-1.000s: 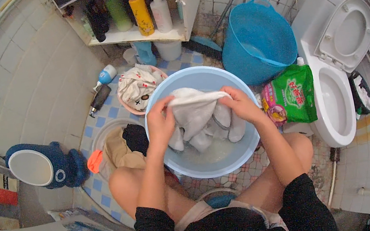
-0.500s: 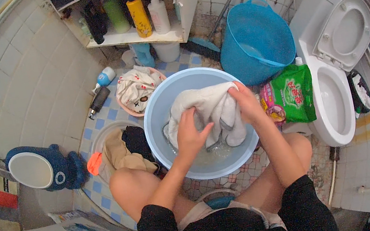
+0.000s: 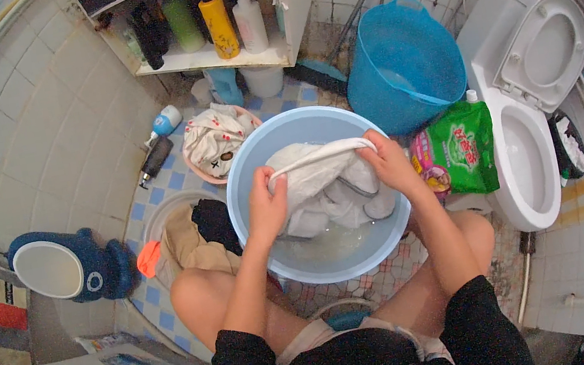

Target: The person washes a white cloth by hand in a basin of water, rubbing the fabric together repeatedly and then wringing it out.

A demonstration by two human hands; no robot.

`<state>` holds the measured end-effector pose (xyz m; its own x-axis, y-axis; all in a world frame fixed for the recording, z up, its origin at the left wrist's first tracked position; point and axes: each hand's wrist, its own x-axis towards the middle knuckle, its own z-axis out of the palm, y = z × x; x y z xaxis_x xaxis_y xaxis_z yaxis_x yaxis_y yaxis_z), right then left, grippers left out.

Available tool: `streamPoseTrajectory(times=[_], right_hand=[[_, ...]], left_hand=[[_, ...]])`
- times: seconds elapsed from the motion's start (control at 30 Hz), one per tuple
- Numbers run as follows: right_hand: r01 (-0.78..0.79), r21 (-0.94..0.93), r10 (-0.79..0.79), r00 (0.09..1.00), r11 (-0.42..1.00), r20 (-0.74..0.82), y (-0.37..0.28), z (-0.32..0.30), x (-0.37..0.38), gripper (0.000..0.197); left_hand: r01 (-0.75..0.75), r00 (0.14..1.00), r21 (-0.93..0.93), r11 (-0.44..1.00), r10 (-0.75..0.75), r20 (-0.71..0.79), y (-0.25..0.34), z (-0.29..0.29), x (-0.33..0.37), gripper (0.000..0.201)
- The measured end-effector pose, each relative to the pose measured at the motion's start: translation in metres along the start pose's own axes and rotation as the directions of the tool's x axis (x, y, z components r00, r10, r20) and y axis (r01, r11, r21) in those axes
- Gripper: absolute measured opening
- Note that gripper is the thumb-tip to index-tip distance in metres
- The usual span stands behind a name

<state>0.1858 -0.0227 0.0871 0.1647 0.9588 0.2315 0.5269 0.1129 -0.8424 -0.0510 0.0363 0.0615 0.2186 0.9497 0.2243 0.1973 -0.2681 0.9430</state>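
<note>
Between my two hands stretches a wet white cloth with grey edging; whether it is a garment I cannot make out. My left hand pinches its edge on the left, and my right hand grips the same edge on the right. The edge is pulled taut between them, while the rest hangs in folds into a light blue basin. Shallow, cloudy water shows in the near part of the basin. The cloth hides much of the basin's bottom.
Beyond the basin's left side are a pink basin of patterned cloth and a tub with beige and black clothes. To the right stand a large blue bucket, a green detergent pouch and a toilet. A shelf of bottles is behind.
My left hand has moved left and gone from spread fingers against the cloth to gripping its edge. The edge is now drawn straight, and more folds hang in the basin.
</note>
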Motion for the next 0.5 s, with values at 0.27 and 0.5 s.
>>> streamPoseTrajectory(times=[0.27,0.5], right_hand=[[-0.08,-0.032,0.085,0.97,0.996,0.226,0.013,-0.006,-0.003,0.027],[-0.436,0.154,0.34,0.841,0.887,0.421,0.032,0.013,0.008,0.041]], left_hand=[[0.067,0.864,0.508,0.859,-0.305,0.402,0.036,-0.025,0.002,0.03],[0.084,0.935,-0.136,0.987,-0.031,0.354,-0.001,0.002,0.002,0.026]])
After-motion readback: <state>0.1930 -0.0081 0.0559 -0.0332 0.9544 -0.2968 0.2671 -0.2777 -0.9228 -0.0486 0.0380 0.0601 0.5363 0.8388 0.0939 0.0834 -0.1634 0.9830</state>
